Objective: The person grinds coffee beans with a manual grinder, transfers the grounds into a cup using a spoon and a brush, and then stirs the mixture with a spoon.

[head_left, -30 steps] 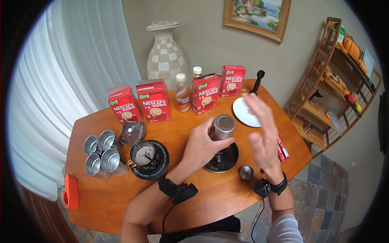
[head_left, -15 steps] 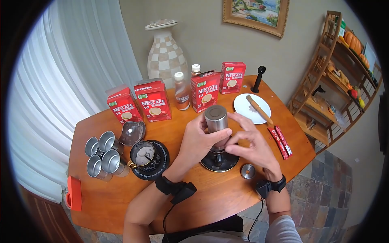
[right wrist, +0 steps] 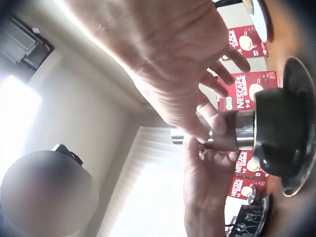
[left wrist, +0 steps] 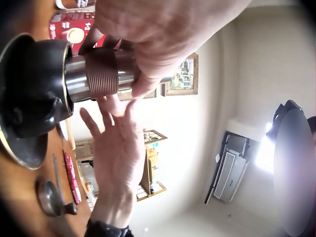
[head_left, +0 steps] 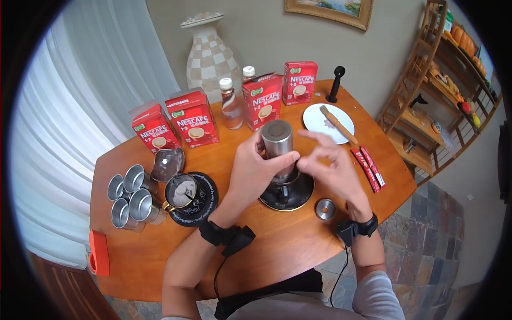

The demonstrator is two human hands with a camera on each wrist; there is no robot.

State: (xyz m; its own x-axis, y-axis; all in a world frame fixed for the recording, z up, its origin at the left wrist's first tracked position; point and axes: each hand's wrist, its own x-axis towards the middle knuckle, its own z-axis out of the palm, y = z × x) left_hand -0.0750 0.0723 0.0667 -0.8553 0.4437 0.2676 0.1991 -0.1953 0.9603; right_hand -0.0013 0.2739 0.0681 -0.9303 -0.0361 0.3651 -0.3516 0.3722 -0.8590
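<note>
My left hand [head_left: 250,168] grips a steel hand coffee grinder [head_left: 277,140] with a brown ribbed band [left wrist: 102,73], held upright with its closed end up. Its lower end stands at the mouth of a black cup [left wrist: 42,81], whose gold-edged black saucer [head_left: 303,198] rests on the table. To the right of the grinder, my right hand [head_left: 336,168] has its thumb and forefinger close beside the steel body, the other fingers spread and loosely bent. A small round steel part [head_left: 325,209] lies near my right wrist.
Red Nescafe boxes [head_left: 194,120] and bottles [head_left: 230,106] stand along the back. At right are a white plate [head_left: 314,122] with a brush [head_left: 337,122], red sachets [head_left: 369,170] and a black-handled crank [head_left: 336,85]. Steel cups [head_left: 143,204] and a gold-handled cup [head_left: 181,191] sit left.
My right hand came down from over the plate to the grinder's side, then drew slightly away, its fingers blurred. The left hand keeps its grip on the grinder. The view has tilted down.
</note>
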